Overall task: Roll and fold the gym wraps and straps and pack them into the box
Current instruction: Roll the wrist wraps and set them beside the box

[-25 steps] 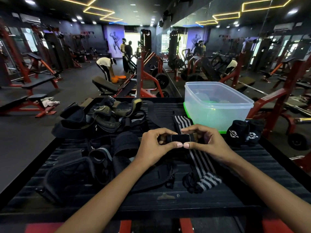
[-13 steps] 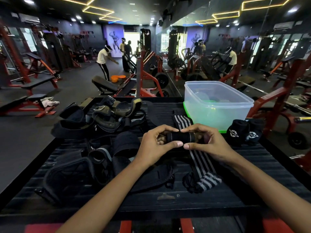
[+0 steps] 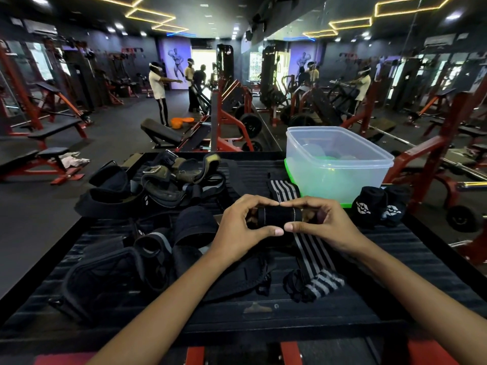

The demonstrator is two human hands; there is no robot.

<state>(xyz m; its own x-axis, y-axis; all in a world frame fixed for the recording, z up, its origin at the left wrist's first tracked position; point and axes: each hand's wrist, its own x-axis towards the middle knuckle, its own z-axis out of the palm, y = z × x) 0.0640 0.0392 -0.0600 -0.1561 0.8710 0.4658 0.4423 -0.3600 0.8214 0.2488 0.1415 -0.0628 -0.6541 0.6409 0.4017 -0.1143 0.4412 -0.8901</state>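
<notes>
In the head view, at frame centre, the left hand (image 3: 243, 227) and right hand (image 3: 320, 224) each curl fingers and thumb round an end of a small black fabric roll (image 3: 279, 216). If either pinch slackens, the springy striped wrap (image 3: 312, 250) trailing toward the lower frame could unwind. The translucent, rounded plastic box (image 3: 340, 167) waits upper right of the hands, beside two finished rolls (image 3: 378, 209).

one clear box (image 3: 340, 167), two rolled black wraps (image 3: 369, 210), one striped wrap (image 3: 313, 248), two hands (image 3: 245, 233)
</notes>
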